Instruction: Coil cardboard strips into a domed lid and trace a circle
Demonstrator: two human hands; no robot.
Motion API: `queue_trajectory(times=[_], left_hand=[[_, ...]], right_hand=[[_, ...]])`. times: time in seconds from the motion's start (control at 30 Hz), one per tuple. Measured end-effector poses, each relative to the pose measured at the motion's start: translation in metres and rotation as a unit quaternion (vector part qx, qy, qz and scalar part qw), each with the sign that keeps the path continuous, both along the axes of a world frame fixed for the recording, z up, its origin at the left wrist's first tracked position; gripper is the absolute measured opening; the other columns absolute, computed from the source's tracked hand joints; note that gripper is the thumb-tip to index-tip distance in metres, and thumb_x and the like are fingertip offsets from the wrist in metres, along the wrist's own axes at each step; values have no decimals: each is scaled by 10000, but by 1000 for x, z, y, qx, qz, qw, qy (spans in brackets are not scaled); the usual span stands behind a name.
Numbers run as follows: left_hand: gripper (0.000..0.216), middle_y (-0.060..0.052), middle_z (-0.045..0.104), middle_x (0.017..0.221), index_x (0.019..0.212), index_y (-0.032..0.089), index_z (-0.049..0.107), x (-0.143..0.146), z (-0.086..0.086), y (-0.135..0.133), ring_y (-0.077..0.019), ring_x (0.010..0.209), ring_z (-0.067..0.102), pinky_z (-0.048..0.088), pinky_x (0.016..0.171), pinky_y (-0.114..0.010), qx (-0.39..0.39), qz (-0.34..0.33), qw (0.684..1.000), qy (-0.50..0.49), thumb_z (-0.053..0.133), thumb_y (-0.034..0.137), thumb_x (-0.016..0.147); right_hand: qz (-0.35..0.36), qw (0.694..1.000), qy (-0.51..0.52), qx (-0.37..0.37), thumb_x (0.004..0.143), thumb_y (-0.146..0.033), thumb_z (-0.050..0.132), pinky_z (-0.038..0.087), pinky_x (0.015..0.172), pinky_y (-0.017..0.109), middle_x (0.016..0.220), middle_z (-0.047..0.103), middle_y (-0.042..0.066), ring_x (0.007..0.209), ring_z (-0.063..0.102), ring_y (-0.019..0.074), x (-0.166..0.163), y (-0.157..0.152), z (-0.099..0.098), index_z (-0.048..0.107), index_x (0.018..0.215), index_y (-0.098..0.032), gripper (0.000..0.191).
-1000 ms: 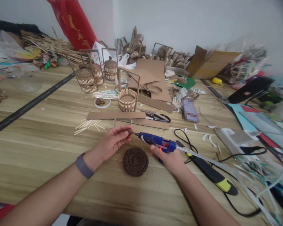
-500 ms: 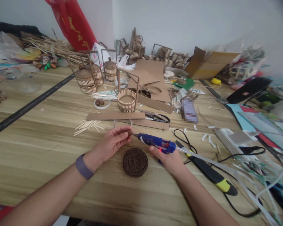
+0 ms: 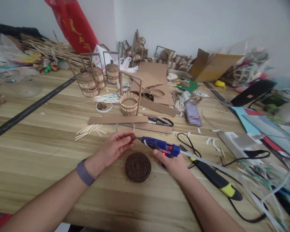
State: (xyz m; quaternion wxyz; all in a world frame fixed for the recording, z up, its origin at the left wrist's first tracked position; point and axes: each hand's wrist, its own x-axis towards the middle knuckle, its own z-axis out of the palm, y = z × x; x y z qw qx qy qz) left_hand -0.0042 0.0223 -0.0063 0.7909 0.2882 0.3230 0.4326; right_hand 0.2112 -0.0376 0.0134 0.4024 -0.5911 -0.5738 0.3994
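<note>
Between the thumb and fingers of my left hand (image 3: 118,143) is a small round brown bead (image 3: 133,137). My right hand (image 3: 170,162) is wrapped around a blue hot glue gun (image 3: 159,145), whose red light is lit. The gun's nozzle points left and meets the bead, or comes very close to it. Below, between my hands, a dark brown coiled disc (image 3: 138,167) lies flat on the table. A small slatted basket with a tall handle (image 3: 130,102) stands beyond my hands.
Cardboard strips (image 3: 118,120), black-handled scissors (image 3: 160,121) and thin sticks (image 3: 89,130) lie ahead. A white ring (image 3: 104,107) encircles brown beads. Lidded baskets (image 3: 87,84) stand behind. A black-and-yellow cutter (image 3: 212,175) and cables lie right of my right hand.
Both hands keep almost the same pose, with the nozzle still at the bead. The whole view has shifted very slightly.
</note>
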Motion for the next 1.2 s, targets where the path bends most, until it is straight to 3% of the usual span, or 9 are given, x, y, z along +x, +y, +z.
queue_trajectory(times=[0.17,0.37,0.67,1.2], left_hand=[[259,-37,805,889,920,148,802,0,1,-1,-102,758,723,593,704,-151,2,-5,1000,-4,887,101,680],[250,-47,804,891,916,134,797,0,1,-1,-108,769,730,600,720,-155,-5,-2,1000,-9,882,92,685],[217,-42,794,889,901,131,781,0,0,0,-109,781,732,603,734,-158,-7,8,1000,-14,854,57,711],[232,-54,793,903,918,128,780,0,0,-1,-125,802,729,602,753,-183,-12,3,1000,-1,852,58,710]], right_hand=[[-7,1000,3,6,730,-532,692,468,497,284,521,603,6,530,571,192,0,0,0,667,679,-225,312],[-9,1000,6,15,721,-502,681,511,565,308,683,718,45,627,634,223,-1,1,0,721,758,-222,285],[-12,1000,13,8,711,-528,706,495,521,299,588,650,25,602,627,222,0,1,-9,704,725,-220,308],[-26,1000,8,11,706,-502,696,518,569,309,647,700,37,606,622,212,-2,0,-2,706,724,-218,285]])
